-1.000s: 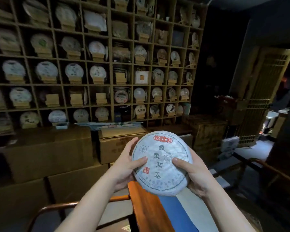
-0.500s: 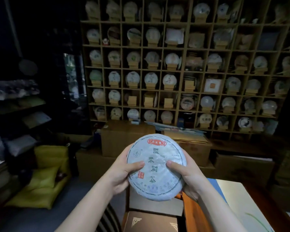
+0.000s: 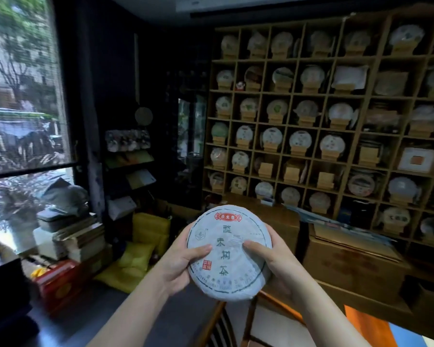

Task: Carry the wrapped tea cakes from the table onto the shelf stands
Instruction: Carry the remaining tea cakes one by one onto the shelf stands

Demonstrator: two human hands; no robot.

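Wooden shelf [image 3: 336, 136] fills the right wall — most cubbies w/ wrapped cakes on small stands. Well in front, one wrapped tea cake [image 3: 229, 252] is held upright, face to camera — left hand [image 3: 179, 261] and right hand [image 3: 273, 259] grip opposite edges, thumbs on the front.

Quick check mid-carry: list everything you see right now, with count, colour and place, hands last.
wrapped tea cake: one, pale paper with green characters and a red label, held up at centre.
shelf: one, wooden grid, right wall; most cells hold wrapped cakes on stands, too many to count.
empty stands: at least three, light wood, lower middle row.
cardboard boxes: several, brown, below the shelf.
cushions: yellow, on the floor left of centre.
window: one, far left, trees outside.
red box: one, lower left.
left hand: grips the cake's left edge.
right hand: grips its right edge.
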